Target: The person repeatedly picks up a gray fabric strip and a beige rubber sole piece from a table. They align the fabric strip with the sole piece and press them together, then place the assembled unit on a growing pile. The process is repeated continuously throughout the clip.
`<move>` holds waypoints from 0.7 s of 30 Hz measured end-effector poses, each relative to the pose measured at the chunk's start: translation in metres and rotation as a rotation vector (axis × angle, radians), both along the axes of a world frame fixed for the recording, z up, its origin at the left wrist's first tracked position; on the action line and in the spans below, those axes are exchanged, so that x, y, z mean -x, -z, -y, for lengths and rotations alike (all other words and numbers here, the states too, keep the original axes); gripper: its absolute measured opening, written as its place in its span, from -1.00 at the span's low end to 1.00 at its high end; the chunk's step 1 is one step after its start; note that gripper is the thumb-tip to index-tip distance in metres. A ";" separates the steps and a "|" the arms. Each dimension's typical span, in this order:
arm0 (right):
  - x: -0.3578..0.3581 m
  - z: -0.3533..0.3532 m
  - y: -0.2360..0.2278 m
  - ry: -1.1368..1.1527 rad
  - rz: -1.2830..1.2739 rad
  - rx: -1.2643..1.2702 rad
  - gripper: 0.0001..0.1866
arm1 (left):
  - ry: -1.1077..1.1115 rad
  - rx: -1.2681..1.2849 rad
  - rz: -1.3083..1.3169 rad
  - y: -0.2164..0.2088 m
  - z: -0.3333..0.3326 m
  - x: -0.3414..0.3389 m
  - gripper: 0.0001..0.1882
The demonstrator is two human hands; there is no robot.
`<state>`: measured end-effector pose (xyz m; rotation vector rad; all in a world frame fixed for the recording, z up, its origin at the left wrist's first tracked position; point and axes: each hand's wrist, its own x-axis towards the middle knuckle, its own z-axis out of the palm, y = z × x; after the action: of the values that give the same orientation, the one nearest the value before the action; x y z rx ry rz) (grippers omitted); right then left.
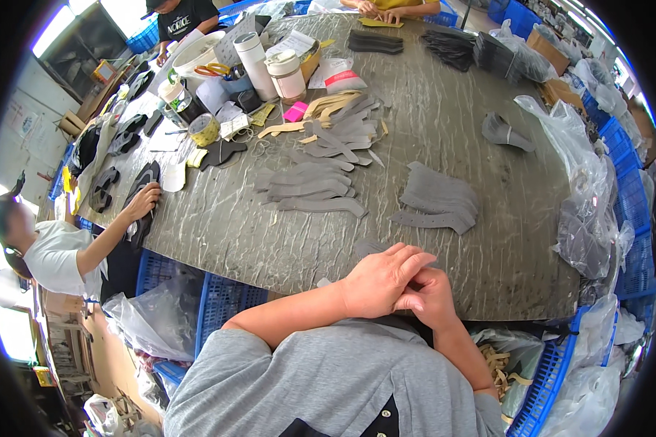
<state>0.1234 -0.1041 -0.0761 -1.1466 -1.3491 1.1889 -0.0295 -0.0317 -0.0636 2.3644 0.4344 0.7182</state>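
Observation:
My left hand (377, 282) and my right hand (434, 297) are together at the near edge of the table, the left fingers bent over the right ones. Both are closed, and whatever may lie between the fingers is hidden. Just behind the left hand, a grey cut piece (370, 248) shows in part. Beyond my hands lies a neat overlapping stack of curved grey pieces (437, 191). To its left, more grey strips (310, 188) are fanned out in a looser row.
A mixed heap of grey and tan strips (342, 120) lies farther back, near a white jar (286, 76) and a tape roll (204, 130). A small grey bundle (506, 133) sits right. Plastic bags (583, 182) and blue crates (623, 197) line the right side. Co-workers sit around the table.

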 end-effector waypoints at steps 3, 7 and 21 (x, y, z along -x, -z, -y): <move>0.003 0.000 0.003 0.030 0.160 -0.134 -0.81 | -0.027 -0.033 -0.005 0.001 0.000 0.002 -0.08; 0.012 -0.001 0.000 0.100 0.325 -0.285 -0.79 | -0.039 -0.011 0.020 -0.002 -0.002 0.005 -0.08; 0.000 -0.006 0.004 -0.025 -0.866 0.046 -0.91 | -0.156 0.817 0.230 -0.001 -0.023 0.024 -0.57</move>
<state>0.1235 -0.0979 -0.0796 -0.5137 -0.6684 1.4938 -0.0534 -0.0092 -0.0629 1.4802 0.6635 0.6980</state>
